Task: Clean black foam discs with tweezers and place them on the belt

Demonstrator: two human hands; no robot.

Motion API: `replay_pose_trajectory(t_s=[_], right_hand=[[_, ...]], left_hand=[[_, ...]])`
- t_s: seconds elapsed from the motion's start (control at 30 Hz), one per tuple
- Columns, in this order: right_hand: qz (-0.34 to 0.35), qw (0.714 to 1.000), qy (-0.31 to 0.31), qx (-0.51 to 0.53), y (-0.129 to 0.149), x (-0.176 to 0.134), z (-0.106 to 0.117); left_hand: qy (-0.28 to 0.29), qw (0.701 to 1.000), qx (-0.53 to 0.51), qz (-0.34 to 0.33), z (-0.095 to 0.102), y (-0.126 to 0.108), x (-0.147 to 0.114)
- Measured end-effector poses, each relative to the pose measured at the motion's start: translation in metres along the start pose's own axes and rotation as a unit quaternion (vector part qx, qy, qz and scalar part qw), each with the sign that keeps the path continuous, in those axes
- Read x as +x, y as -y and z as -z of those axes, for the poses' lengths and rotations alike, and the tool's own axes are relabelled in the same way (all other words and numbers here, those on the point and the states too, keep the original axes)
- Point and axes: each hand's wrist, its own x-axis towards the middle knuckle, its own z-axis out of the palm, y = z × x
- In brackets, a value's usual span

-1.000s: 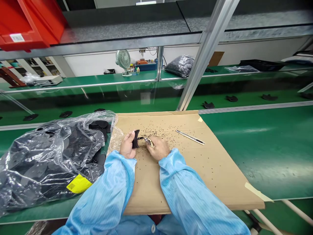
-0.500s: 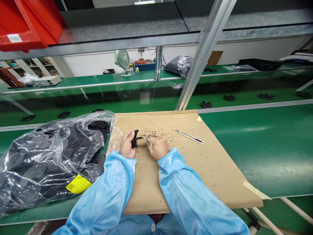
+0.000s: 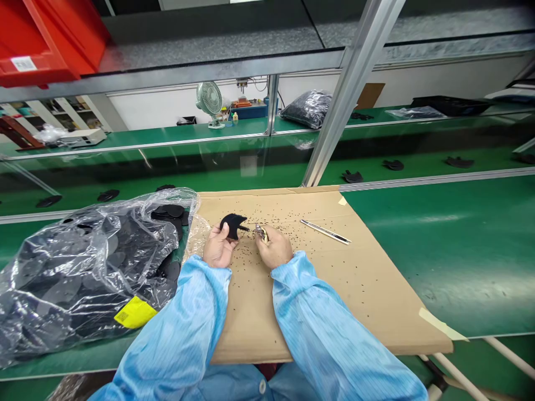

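Observation:
My left hand (image 3: 219,248) is closed on a flat black part (image 3: 232,225) with a rounded back and pointed prongs facing right. Just right of those prongs, my right hand (image 3: 275,248) grips a small pair of nippers (image 3: 262,233) with metal jaws and yellowish handles. A small gap separates the nippers from the part. Both hands are over a cardboard sheet (image 3: 326,301) strewn with tiny black bits. A slim utility knife (image 3: 325,231) lies on the cardboard, right of my right hand.
A clear plastic bag (image 3: 92,273) of black parts lies on the left, with a yellow label (image 3: 135,312). Black parts (image 3: 352,176) lie spaced along the green conveyor behind. A metal post (image 3: 334,111) rises beyond the cardboard. A red bin (image 3: 54,44) stands upper left.
My left hand has turned the black part from edge-on to showing its flat face. The nippers have come away from its prongs, moving slightly right and up with my right hand.

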Motion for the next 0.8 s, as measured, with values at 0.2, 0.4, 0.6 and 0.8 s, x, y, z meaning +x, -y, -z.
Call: replay_pose_trajectory(t_s=[0.2, 0.4, 0.6, 0.8], right_hand=[[-0.004, 0.999, 0.030, -0.027, 0.003, 0.000, 0.004], [0.000, 0.998, 0.052, -0.047, 0.005, -0.001, 0.005], [0.032, 0.994, 0.077, -0.069, 0.008, -0.003, 0.004], [0.072, 0.986, 0.114, -0.101, 0.011, -0.005, 0.002]], left_hand=[[-0.015, 1.000, 0.025, -0.008, -0.002, 0.001, -0.003], [-0.048, 0.996, 0.002, 0.081, -0.005, -0.005, -0.002], [-0.043, 0.994, -0.034, 0.092, -0.005, -0.006, -0.003], [-0.004, 0.986, -0.041, 0.159, -0.003, -0.005, -0.005]])
